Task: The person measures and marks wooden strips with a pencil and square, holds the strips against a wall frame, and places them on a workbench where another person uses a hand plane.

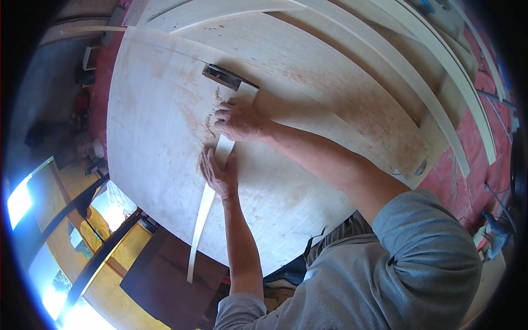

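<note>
A long, pale wooden strip (201, 217) lies across the worktable and runs past its near edge. My left hand (220, 177) grips its middle part, fingers on its left side and thumb on its right. Farther along, my right hand (240, 120) is closed over the strip with its fingers curled to the left side. Beyond that hand, the strip's far end meets a dark, narrow rectangular block (224, 76) set on the tabletop. Whether the block is a tool or a fixed stop, I cannot tell. Wood shavings (209, 124) lie left of my hands.
The pale worktable (159, 143) has brownish dust (308, 77) spread on its far right part. Several curved wooden strips (385, 49) lie along the far right side. A dark brown panel (165, 275) is below the table's near left edge. Red flooring (465, 192) shows at right.
</note>
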Demonstrator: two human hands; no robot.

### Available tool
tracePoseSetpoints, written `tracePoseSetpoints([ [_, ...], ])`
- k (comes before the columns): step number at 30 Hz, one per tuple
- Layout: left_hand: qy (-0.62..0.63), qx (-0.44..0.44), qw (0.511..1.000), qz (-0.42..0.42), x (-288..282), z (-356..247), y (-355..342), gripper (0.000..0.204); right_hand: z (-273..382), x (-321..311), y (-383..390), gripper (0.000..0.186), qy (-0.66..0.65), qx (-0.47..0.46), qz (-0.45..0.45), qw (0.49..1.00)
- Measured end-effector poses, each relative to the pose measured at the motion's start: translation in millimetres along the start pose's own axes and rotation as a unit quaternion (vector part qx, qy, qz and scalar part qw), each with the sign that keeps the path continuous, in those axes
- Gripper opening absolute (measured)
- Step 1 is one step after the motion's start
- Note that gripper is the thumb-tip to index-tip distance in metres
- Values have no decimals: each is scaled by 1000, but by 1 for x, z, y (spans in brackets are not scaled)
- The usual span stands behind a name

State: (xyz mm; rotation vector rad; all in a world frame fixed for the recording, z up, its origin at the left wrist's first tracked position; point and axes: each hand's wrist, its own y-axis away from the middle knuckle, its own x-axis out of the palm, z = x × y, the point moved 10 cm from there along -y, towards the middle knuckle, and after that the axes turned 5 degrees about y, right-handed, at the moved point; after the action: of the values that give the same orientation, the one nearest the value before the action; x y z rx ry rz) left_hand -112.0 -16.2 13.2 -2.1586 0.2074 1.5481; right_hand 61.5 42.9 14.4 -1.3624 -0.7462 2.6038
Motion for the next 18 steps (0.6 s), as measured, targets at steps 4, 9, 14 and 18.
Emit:
tracePoseSetpoints([
  [4,-27,-69,997,0,-19,35,35,62,-1,1,0,11,-16,-6,-7,1000],
  [9,6,-67,997,-23,-27,52,47,61,-1,11,0,11,-16,-6,34,999],
  [14,20,-77,996,-28,-26,59,47,64,-2,11,-1,11,-25,1,31,999],
  [18,22,-82,996,-28,-27,60,49,61,-2,14,-1,11,-23,2,41,999],
])
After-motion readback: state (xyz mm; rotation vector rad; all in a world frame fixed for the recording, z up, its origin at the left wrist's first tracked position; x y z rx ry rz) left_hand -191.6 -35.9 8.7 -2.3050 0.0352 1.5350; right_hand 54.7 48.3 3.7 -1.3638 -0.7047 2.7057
